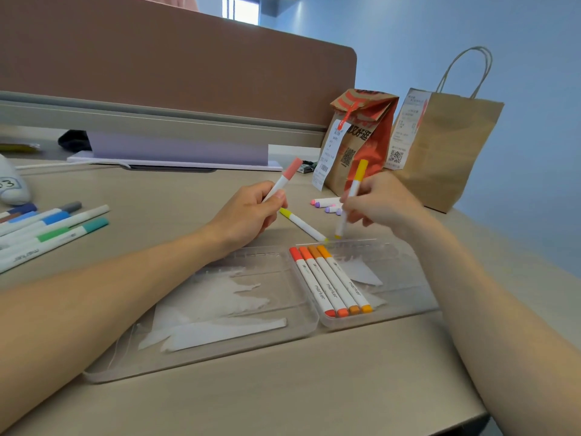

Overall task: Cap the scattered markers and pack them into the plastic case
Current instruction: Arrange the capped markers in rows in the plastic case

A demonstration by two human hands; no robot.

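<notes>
The clear plastic case (405, 272) lies open on the desk, with its lid (220, 350) spread to the left. Several red and orange capped markers (330, 281) lie side by side in its left part. My left hand (248, 212) grips a pink-capped marker (287, 176) that points up and to the right. My right hand (377, 199) pinches a yellow-capped marker (353, 190) held nearly upright, its lower tip just above the case's far rim. A yellow-green marker (301, 225) lies on the desk between my hands.
Several blue, green and grey markers (53, 228) lie at the left. Purple and pink markers (327, 204) lie near two paper bags (440, 146) at the back right. A lilac stand (176, 152) and a brown partition (176, 64) stand behind. The desk's front edge is close.
</notes>
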